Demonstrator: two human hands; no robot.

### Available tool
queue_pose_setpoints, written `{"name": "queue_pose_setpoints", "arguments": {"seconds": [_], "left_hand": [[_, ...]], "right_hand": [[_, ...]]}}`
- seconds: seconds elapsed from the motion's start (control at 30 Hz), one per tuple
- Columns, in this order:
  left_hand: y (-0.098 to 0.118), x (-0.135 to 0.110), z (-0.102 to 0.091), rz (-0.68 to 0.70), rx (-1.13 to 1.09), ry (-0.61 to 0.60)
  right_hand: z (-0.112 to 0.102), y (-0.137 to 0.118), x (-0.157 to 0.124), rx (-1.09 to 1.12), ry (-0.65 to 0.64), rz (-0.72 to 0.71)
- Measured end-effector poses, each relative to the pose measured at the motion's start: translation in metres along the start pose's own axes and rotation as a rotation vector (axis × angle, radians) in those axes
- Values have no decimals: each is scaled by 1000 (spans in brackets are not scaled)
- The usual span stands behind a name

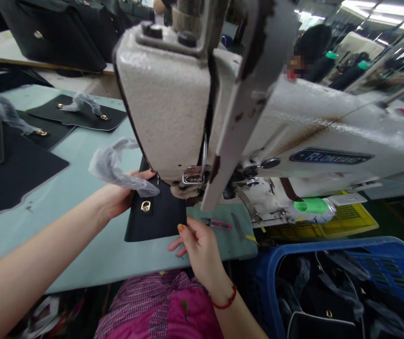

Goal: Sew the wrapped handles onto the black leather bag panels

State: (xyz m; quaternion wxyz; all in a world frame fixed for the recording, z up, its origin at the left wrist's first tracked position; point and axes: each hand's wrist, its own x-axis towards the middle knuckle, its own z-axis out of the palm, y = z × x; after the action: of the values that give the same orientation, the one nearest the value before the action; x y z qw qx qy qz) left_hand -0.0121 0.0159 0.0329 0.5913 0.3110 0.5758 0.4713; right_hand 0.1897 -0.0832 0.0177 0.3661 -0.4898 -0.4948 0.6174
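A black leather-like bag panel (pixel 159 219) lies on the pale green table under the sewing machine head (pixel 164 103). It carries a gold-coloured ring fitting and a handle wrapped in clear plastic (pixel 108 162). My left hand (pixel 119 200) grips the panel's left edge, partly hidden by the plastic. At the panel's lower right edge is my right hand (pixel 202 245), its fingers apart and the thumb and forefinger touching the edge. Beside that hand lie pink-handled thread snips (pixel 219 224). The machine head hides the panel's far end.
Other black panels (pixel 14 160) with plastic-wrapped handles lie on the left of the table (pixel 78 254). Finished-looking black bags (pixel 57 37) stand behind. A blue basket (pixel 275 263) of black pieces sits at lower right, near a yellow crate (pixel 350 219). Another person (pixel 311 47) is in the background.
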Motion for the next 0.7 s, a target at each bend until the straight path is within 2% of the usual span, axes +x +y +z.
{"name": "queue_pose_setpoints", "arguments": {"seconds": [0.07,0.1,0.17,0.2,0.3,0.37,0.47,0.57,0.7], "left_hand": [[-23,-19,-16,-114,-103,-35],[-35,-32,-22,-176,-174,-9],[-57,-62,-25,-188,-337,110],[-65,-77,-22,-147,-421,114],[-79,-107,5,-97,-543,-91],[-81,-111,26,-89,-517,-143],[-80,-100,46,-137,-429,-77],[-80,-91,48,-134,-365,26],[-79,-95,44,-123,-184,148]], "right_hand": [[0,-2,-5,56,-33,14],[0,-3,-7,90,-45,23],[-1,-3,-7,162,-69,38],[-1,-3,-7,196,-81,44],[-1,0,-4,272,-112,42],[-1,1,-4,279,-119,27],[-1,-2,-8,201,-86,12],[-2,-6,-15,104,-46,-7],[-1,-7,-19,55,-16,1]]}}
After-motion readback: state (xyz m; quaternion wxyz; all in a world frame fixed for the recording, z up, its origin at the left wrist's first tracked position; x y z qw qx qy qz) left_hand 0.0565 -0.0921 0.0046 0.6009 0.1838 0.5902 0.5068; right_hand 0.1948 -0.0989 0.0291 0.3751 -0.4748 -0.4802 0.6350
